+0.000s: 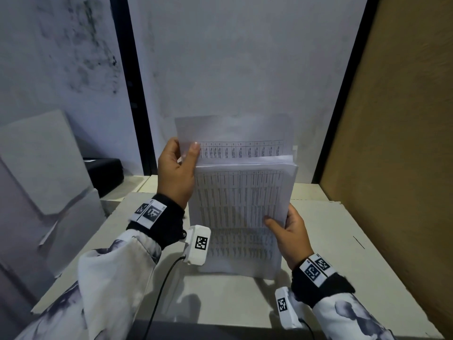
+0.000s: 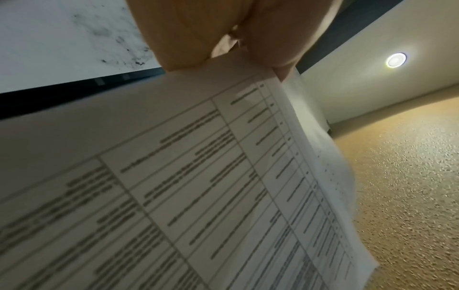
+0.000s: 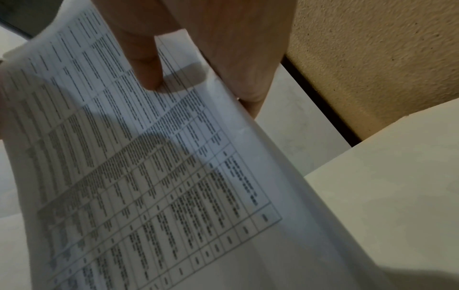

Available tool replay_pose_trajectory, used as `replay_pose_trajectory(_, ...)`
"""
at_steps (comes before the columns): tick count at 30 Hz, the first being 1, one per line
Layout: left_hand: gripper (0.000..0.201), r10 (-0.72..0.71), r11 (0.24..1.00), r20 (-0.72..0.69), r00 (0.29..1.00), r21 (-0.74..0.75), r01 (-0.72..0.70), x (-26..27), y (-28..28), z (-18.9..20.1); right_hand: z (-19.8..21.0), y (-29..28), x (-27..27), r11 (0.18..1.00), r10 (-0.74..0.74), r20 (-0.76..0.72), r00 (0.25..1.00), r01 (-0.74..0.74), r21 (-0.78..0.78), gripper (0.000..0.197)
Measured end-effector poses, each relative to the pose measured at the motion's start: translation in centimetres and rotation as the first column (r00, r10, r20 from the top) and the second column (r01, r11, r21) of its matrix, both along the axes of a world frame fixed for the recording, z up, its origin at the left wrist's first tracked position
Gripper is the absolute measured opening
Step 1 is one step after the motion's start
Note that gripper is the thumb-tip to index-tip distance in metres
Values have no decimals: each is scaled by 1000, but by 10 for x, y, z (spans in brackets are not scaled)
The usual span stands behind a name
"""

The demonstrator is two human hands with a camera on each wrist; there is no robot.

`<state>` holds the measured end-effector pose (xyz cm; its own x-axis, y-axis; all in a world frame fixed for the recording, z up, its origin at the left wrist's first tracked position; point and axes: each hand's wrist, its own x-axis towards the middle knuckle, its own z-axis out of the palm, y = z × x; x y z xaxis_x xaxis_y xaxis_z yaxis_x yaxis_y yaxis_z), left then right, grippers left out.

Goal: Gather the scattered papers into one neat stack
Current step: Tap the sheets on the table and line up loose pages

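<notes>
- Holding the papers (image 1: 239, 207) up on end, both hands keep the pile standing with its bottom edge on the white table (image 1: 343, 253).
- The left hand (image 1: 177, 171) is up high at the pile's top left side. Its thumb (image 1: 193, 149) lies on the front of a back sheet and the other fingers go behind, so it grasps the papers.
- The right hand (image 1: 288, 231) is lower, at the pile's right edge. Its thumb (image 1: 273, 223) presses on the front page and the fingers wrap behind, so it grasps the papers too.
- In the right wrist view, the thumb (image 3: 146, 64) points down onto the printed page (image 3: 154, 166).
- In the left wrist view, the fingers (image 2: 183, 39) pinch the top edge of a sheet (image 2: 174, 176).
- One sheet at the back sticks up higher than the others, so the pile is not even yet.
- The pages have tables with many small rows of print. The words are too blurry to read.
- Each wrist wears a black band (image 1: 159, 219) with square black-and-white code tags (image 1: 149, 212).
- A brown board (image 1: 397, 143) stands on the right side.
</notes>
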<state>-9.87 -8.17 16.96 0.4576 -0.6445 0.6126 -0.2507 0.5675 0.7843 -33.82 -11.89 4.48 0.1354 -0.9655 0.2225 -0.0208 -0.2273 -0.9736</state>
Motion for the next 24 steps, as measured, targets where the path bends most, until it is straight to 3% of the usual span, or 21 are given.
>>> replay_pose_trajectory(8, 19, -63, 990, 21, 998, 124, 60, 7, 5, -11, -1, -2, -1, 1000, 10, -13, 1000, -10, -9, 32)
replay_pose_trajectory(11, 21, -62, 993, 2, 998, 100, 61, 12, 4, -5, -1, -2, 0, 1000, 31, 17, 999, -31, -5, 31)
replay_pose_trajectory(16, 27, -100, 992, 165, 981, 93, 86, 18, 1, -5, -3, -3, 0, 1000, 24, 26, 999, -25, 9, 33)
replay_pose_trajectory(18, 33, -114, 989, 129, 985, 106, 101, 22, 2, -9, -3, -3, -1, 1000, 23, 20, 1000, -23, 16, 32)
replay_pose_trajectory(21, 21, -95, 991, 0, 996, 97, 94, 30, 1, -2, -3, -3, -1, 999, 31, 27, 999, -31, 29, 29)
replay_pose_trajectory(24, 18, -133, 984, 76, 988, 128, 123, 27, 0, -4, -3, -4, -1, 998, 31, 32, 999, -33, 48, 30)
